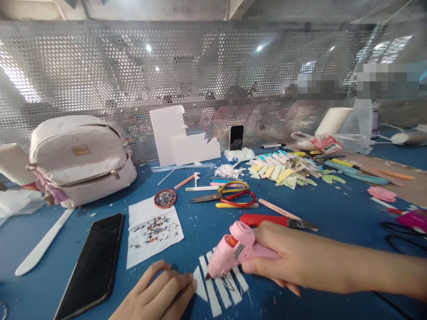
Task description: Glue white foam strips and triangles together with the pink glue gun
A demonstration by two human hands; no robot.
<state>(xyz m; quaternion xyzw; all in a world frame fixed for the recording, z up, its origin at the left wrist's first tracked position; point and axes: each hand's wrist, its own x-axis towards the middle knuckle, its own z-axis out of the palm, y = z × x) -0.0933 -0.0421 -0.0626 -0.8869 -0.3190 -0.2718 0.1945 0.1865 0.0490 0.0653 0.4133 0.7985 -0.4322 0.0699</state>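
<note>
My right hand point(273, 255) grips a pink hot glue gun point(230, 253), fingers wrapped round its handle. The gun tilts down to the left, its dark nozzle tip over several white strips point(212, 295) laid side by side on the blue table. Part of the strips is hidden behind the gun. My left hand point(160, 291) rests on the table with its fingers extended and slightly bent, fingertips beside the leftmost white piece point(199, 284). Its thumb is out of sight. Red-handled pliers point(267, 220) lie just behind my right hand.
A black phone point(91, 262) and white plastic knife point(45, 242) lie left. Behind them sits a white backpack point(80, 160). Paper point(136, 253) bears dark bits and a small round dish point(165, 198). Scissors point(207, 198), markers and a paper-scrap pile point(283, 166) lie beyond.
</note>
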